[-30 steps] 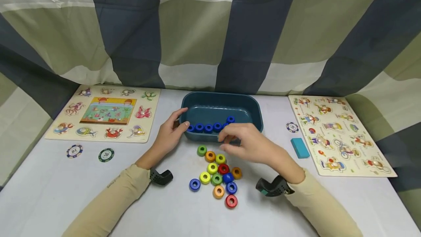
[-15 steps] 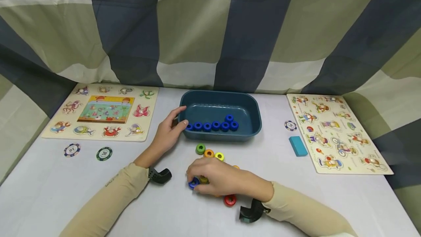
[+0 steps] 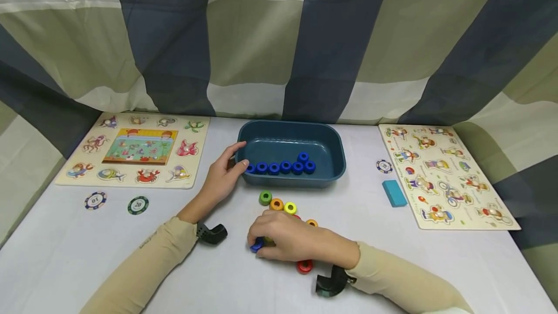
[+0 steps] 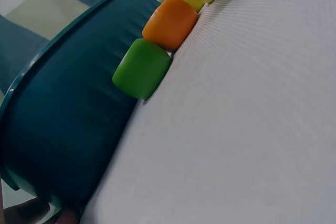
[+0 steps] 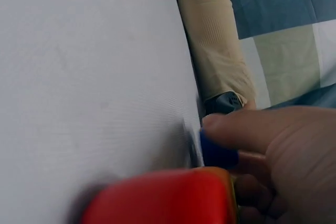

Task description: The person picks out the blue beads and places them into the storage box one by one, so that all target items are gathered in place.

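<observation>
A dark teal tray holds several blue ring beads along its near side. At the tray's left end my left hand grips the rim, thumb and index finger on its edge; the left wrist view has its fingertips low against the tray wall. My right hand pinches a blue ring bead between thumb and fingers, down at table level. Under and around that hand lie a green bead, an orange bead, a yellow bead and a red bead; the hand hides others.
A sea-animal peg puzzle lies at the left, with two numbered chips, one a green chip, in front. To the right are another chip, a turquoise block and a second peg puzzle. A checked curtain hangs behind.
My right hand has left the tray's near side and come down to the loose beads, where it now pinches the blue one at the left. My left hand stays on the tray.
</observation>
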Demonstrator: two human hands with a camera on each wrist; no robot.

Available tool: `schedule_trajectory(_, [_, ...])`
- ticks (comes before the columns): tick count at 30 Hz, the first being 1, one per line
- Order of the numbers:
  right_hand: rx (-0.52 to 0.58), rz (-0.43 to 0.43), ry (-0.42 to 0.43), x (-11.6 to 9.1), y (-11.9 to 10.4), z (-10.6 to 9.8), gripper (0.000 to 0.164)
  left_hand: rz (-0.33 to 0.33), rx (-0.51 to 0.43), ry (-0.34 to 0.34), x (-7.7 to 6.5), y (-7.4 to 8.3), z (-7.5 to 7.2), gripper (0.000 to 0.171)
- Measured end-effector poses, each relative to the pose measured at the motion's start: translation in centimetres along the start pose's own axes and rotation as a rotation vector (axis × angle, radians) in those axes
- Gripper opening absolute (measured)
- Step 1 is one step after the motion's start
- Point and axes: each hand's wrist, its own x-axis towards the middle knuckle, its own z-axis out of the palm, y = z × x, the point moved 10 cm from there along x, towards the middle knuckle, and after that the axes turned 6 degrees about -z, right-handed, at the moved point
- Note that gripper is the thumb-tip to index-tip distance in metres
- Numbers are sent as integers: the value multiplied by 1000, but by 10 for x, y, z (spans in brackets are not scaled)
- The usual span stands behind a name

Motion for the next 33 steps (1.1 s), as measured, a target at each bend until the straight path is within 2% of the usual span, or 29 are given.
schedule_trajectory(4, [79,-45,82,-1,0,-9,14,-4,7,-2,-9,18,-3,48])
schedule_trajectory(8, [97,-100,173,-2,-1,-23,13,-5,9,0,-11,22,-5,48])
schedule_trajectory(12, [85,-116,228,-3,0,-38,14,-3,6,1,-11,21,-6,48])
schedule_trajectory(16, [50,-91,316,-6,10,-69,16,-3,7,1,-10,22,-7,48])
schedule_trajectory(18, [15,-54,394,-10,22,-93,18,-10,11,-3,-10,22,-7,48])
schedule_trajectory(21, [-43,44,517,-18,48,-130,20,-21,21,-12,-10,21,-5,48])
schedule_trajectory(25, [-88,212,593,-28,89,-157,21,-34,26,-23,-10,19,-2,48])
schedule_trajectory(28, [-83,323,568,-28,116,-157,20,-39,23,-22,-10,18,-2,49])
schedule_trajectory(33, [-50,490,422,-20,154,-134,17,-36,17,-12,-9,18,-2,48])
